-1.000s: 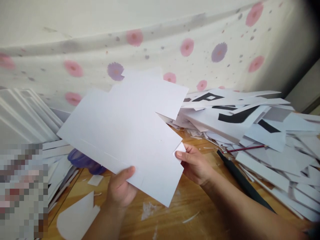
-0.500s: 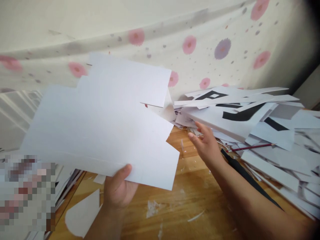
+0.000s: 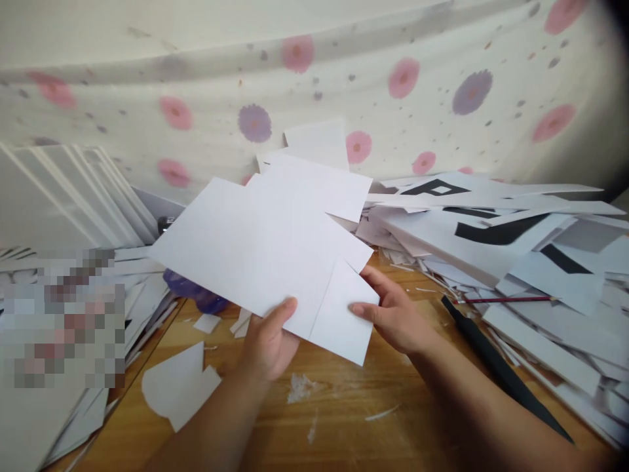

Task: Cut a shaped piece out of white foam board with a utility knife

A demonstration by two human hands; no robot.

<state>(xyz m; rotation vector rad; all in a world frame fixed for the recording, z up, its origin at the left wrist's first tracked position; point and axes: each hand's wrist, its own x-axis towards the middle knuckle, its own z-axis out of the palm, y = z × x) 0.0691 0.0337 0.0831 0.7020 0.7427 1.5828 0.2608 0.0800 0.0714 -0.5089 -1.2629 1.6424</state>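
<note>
A large white sheet of card [image 3: 255,236] with stepped, cut-out edges is held up above the table. My left hand [image 3: 272,337] grips its lower edge, thumb on the front and fingers behind. On the right, my right hand [image 3: 396,311] pinches the sheet's lower right flap [image 3: 344,311], its thumb on top and its fingers partly hidden underneath. A straight line crosses the sheet beside that flap; whether it is a crease or a cut I cannot tell.
Loose white cut pieces, some with black shapes, pile up on the right [image 3: 491,236], with a pencil [image 3: 511,299] and a long black strip [image 3: 506,367] near them. White boards [image 3: 73,196] lean at left. Paper scraps [image 3: 179,380] and a purple item [image 3: 191,288] lie on the wooden table [image 3: 344,419].
My right hand has moved in from beside the pile and closed on the sheet's right side. The sheet has shifted lower and farther right in view, and a line now shows beside its flap.
</note>
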